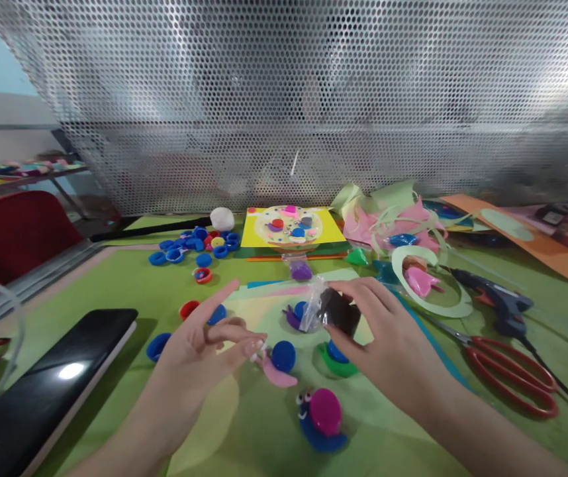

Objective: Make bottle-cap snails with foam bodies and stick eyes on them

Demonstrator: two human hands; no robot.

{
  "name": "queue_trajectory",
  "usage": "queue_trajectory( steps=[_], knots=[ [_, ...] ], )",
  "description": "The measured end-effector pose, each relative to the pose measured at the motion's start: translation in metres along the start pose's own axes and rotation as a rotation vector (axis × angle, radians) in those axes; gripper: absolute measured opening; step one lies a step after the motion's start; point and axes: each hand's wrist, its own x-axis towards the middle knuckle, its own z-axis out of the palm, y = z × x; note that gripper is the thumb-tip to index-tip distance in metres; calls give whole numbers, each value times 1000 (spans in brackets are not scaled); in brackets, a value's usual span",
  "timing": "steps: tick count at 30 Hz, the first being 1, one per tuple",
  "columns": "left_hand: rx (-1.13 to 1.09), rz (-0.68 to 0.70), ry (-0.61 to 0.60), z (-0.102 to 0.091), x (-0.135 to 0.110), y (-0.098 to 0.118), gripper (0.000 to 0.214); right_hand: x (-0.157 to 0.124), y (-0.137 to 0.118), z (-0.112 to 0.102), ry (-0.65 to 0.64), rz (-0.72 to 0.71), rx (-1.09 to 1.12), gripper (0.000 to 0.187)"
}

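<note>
My right hand (388, 344) grips a small clear plastic bag with dark clay (336, 310) above the green table. My left hand (199, 351) hovers beside it, index finger stretched out, thumb and another finger pinched together on a tiny whitish bit that I cannot name. Under the hands lie clay snails made with bottle caps: a pink one with a blue cap (279, 363), a green one (336, 361), a purple one (294, 315), and a blue one with a magenta cap (322, 419) nearest to me.
Loose blue and red bottle caps (199, 246) and a white clay ball (222, 218) lie at the back left, beside a yellow card with a decorated disc (291, 227). Red scissors (510, 371) and a glue gun (495, 298) lie right. A black phone (60, 374) lies left.
</note>
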Motion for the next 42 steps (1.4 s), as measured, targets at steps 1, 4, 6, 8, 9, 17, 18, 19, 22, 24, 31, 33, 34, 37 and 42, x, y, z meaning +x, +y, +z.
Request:
queue_trajectory(
  steps=[1,4,6,8,9,17,18,19,22,24,31,33,34,37,42],
  knots=[
    [2,0,1,0,0,0,90,0,0,0,-12,1,-1,28],
    [10,9,3,0,0,0,82,1,0,0,-30,-1,-6,28],
    [27,18,-3,0,0,-1,80,1,0,1,-16,0,-11,28],
    [37,9,-11,0,0,-1,80,1,1,1,-2,4,-15,28],
    [38,0,-16,0,0,0,80,1,1,1,-2,6,-18,28],
    [108,-25,-21,1,-2,3,77,1,-1,0,-37,3,-24,29],
    [129,-14,-14,1,-2,3,76,1,-1,0,-40,5,-25,28],
    [149,-4,-7,2,-2,3,75,1,-1,-1,-42,7,-25,28],
    [171,10,-11,2,-3,3,75,2,-1,-1,-40,7,-27,28],
    [167,9,-34,2,-3,3,75,2,-1,-1,-36,7,-32,29],
    [226,86,-117,0,-3,-1,55,-3,-2,1,-60,-4,-44,32],
    [272,111,-118,0,-2,-5,45,-2,-2,0,-67,-5,-42,32],
    [282,124,-119,0,-1,-6,39,-2,-3,0,-69,-6,-40,32],
    [229,152,-135,0,1,-11,30,-2,-4,0,-76,-14,-37,32],
    [229,83,-170,-1,0,-9,33,-2,-4,0,-84,-21,-33,31]
  ],
)
